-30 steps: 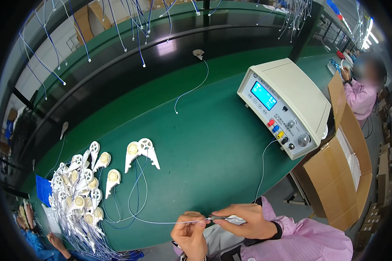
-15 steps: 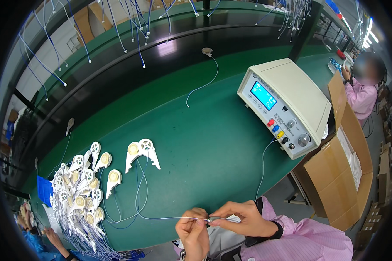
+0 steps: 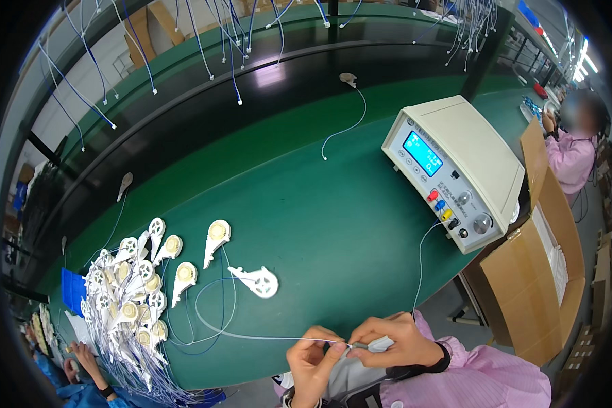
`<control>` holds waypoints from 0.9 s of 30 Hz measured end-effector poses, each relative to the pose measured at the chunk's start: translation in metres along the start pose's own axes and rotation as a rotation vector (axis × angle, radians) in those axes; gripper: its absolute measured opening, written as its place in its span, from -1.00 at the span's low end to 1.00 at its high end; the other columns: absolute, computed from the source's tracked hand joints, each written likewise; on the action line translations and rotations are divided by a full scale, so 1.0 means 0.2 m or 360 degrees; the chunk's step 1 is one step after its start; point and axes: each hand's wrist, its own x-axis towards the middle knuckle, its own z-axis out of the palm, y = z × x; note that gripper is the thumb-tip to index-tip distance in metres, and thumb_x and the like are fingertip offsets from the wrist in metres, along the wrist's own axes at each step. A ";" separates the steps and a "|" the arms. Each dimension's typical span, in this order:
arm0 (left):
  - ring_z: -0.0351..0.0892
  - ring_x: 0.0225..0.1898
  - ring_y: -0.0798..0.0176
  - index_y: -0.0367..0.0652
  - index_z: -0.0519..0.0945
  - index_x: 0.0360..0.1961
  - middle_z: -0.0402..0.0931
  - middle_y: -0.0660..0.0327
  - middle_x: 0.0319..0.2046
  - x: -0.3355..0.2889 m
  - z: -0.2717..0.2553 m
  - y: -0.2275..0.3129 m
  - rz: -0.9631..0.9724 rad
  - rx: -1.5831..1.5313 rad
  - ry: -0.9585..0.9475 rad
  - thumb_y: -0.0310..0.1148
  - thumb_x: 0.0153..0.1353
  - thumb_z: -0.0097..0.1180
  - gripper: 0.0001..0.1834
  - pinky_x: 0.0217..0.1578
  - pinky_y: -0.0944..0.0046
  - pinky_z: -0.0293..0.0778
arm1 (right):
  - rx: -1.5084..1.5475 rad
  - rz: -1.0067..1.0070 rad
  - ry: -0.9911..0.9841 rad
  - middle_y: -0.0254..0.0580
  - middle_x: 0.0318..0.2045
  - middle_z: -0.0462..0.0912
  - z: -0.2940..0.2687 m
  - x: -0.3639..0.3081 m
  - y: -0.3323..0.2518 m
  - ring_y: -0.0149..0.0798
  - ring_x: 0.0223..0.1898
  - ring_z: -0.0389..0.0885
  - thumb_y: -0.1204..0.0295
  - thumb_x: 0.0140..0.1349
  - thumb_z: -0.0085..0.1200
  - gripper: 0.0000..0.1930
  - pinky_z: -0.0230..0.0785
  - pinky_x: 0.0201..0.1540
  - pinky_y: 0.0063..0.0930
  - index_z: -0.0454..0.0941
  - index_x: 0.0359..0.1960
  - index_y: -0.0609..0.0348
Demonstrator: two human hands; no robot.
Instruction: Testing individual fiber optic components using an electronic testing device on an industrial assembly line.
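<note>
My left hand pinches the end of a thin pale cable close to the table's front edge. Touching it fingertip to fingertip, my right hand grips a small grey connector. Fingers partly hide where cable and connector meet. The cable loops left over the green table toward two white plastic parts: one with a cream round coil, another with a spoked wheel lying turned on its side. Which of them it joins I cannot tell. A pale lead runs from the tester down behind my right hand.
A beige tester with a lit blue screen stands at right, beside an open cardboard box. At left lies a heap of white wheeled parts by a blue bin. Cables hang overhead. Other people work at both sides.
The spoked-wheel part has slid nearer and to the right, turning away from the coil part. The view has shifted slightly. My hands stay together at the cable end.
</note>
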 end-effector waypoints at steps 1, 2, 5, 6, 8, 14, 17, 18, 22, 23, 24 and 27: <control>0.39 -0.36 0.46 -0.27 0.50 -0.38 0.43 0.28 -0.40 0.00 -0.01 0.00 -0.0054 0.0025 -0.0092 -0.57 0.18 0.08 -0.98 -0.32 0.48 0.30 | 0.0003 -0.0004 -0.0005 -0.28 -0.59 0.62 -0.02 0.00 0.00 -0.42 -0.53 0.63 0.54 -0.03 0.24 -0.81 0.46 -0.40 -0.62 0.56 -0.33 0.24; 0.39 -0.36 0.46 -0.27 0.50 -0.38 0.43 0.28 -0.40 0.00 -0.03 -0.01 -0.0050 0.0027 -0.0086 -0.57 0.18 0.08 -0.98 -0.32 0.48 0.30 | -0.0003 -0.0028 -0.0041 -0.29 -0.58 0.64 -0.03 -0.01 0.00 -0.44 -0.54 0.63 0.55 -0.04 0.23 -0.81 0.44 -0.41 -0.65 0.54 -0.35 0.24; 0.40 -0.36 0.45 -0.26 0.50 -0.38 0.45 0.28 -0.40 -0.03 -0.12 -0.03 -0.0136 0.0479 -0.0039 -0.55 0.21 0.06 -0.98 -0.33 0.47 0.30 | 0.0072 -0.0030 0.0009 -0.29 -0.56 0.68 -0.12 -0.03 -0.01 -0.47 -0.57 0.61 0.56 -0.04 0.22 -0.82 0.40 -0.45 -0.69 0.51 -0.38 0.24; 0.41 -0.36 0.41 -0.25 0.51 -0.38 0.47 0.25 -0.39 -0.03 -0.15 -0.02 -0.0026 0.0709 0.0079 -0.54 0.19 0.07 -0.98 -0.32 0.45 0.31 | 0.0155 -0.0003 0.0097 -0.28 -0.55 0.70 -0.15 -0.04 -0.01 -0.49 -0.58 0.60 0.57 -0.04 0.20 -0.83 0.38 -0.47 -0.71 0.50 -0.39 0.24; 0.49 -0.31 -0.01 -0.25 0.55 -0.31 0.54 0.08 -0.29 -0.02 -0.19 0.08 0.0913 0.1929 0.0373 -0.57 0.04 0.12 -0.85 -0.06 0.10 0.34 | 0.0337 -0.0090 0.0220 -0.22 -0.53 0.70 -0.20 -0.07 0.03 -0.53 -0.59 0.60 0.58 -0.01 0.14 -0.86 0.37 -0.48 -0.75 0.47 -0.39 0.28; 0.24 0.20 -0.15 -0.31 0.43 0.02 0.28 -0.07 0.15 0.04 -0.40 0.01 0.0497 0.2439 0.0576 -0.51 0.15 0.02 -0.63 0.25 -0.09 0.01 | 0.0532 -0.0171 0.0470 -0.02 -0.61 0.66 -0.26 -0.13 0.03 -0.37 -0.60 0.64 0.49 0.09 0.14 -0.83 0.44 -0.46 -0.68 0.42 -0.42 0.34; 0.23 0.25 -0.03 -0.32 0.49 -0.04 0.36 -0.01 0.14 -0.02 -0.41 -0.03 0.0470 0.1992 0.0517 -0.51 0.16 -0.03 -0.68 0.26 -0.07 0.02 | 0.0558 -0.0100 0.0549 0.00 -0.62 0.65 -0.27 -0.14 0.03 -0.32 -0.61 0.65 0.49 0.10 0.13 -0.82 0.47 -0.46 -0.62 0.40 -0.42 0.35; 0.23 0.25 -0.03 -0.32 0.49 -0.04 0.36 -0.01 0.14 -0.04 -0.42 -0.02 0.0468 0.1996 0.0528 -0.51 0.16 -0.03 -0.68 0.26 -0.07 0.02 | 0.0562 -0.0098 0.0564 0.01 -0.63 0.65 -0.27 -0.15 0.03 -0.30 -0.61 0.65 0.49 0.10 0.13 -0.81 0.48 -0.47 -0.60 0.39 -0.41 0.36; 0.50 -0.14 -0.07 -0.25 0.57 -0.25 0.57 0.07 -0.19 -0.10 -0.37 0.04 0.0804 0.1962 0.0462 -0.61 0.02 0.05 -0.77 0.11 -0.02 0.22 | 0.0594 -0.0041 0.0586 0.03 -0.62 0.64 -0.26 -0.14 0.02 -0.28 -0.60 0.65 0.48 0.10 0.12 -0.80 0.50 -0.46 -0.57 0.39 -0.41 0.37; 0.48 -0.06 -0.06 -0.25 0.57 -0.23 0.55 0.04 -0.14 -0.13 -0.38 0.03 0.0774 0.1893 0.0543 -0.63 0.01 -0.01 -0.74 0.15 -0.02 0.18 | 0.0600 -0.0039 0.0578 0.03 -0.62 0.64 -0.25 -0.13 0.03 -0.28 -0.60 0.65 0.48 0.10 0.12 -0.80 0.50 -0.46 -0.57 0.39 -0.41 0.37; 0.45 0.02 -0.04 -0.25 0.58 -0.22 0.54 0.00 -0.09 -0.16 -0.39 0.02 0.0744 0.1824 0.0624 -0.65 0.01 -0.06 -0.70 0.19 -0.01 0.14 | 0.0583 -0.0050 0.0549 0.03 -0.62 0.64 -0.25 -0.13 0.03 -0.28 -0.60 0.65 0.48 0.10 0.13 -0.80 0.50 -0.46 -0.57 0.39 -0.41 0.37; 0.37 0.00 -0.09 -0.28 0.51 -0.17 0.47 -0.03 -0.12 -0.14 -0.43 -0.03 0.0701 0.1884 0.0907 -0.58 0.05 0.02 -0.74 0.09 -0.02 0.19 | 0.0550 -0.0059 0.0526 0.03 -0.62 0.64 -0.25 -0.12 0.02 -0.29 -0.60 0.65 0.49 0.10 0.13 -0.81 0.49 -0.46 -0.59 0.39 -0.41 0.37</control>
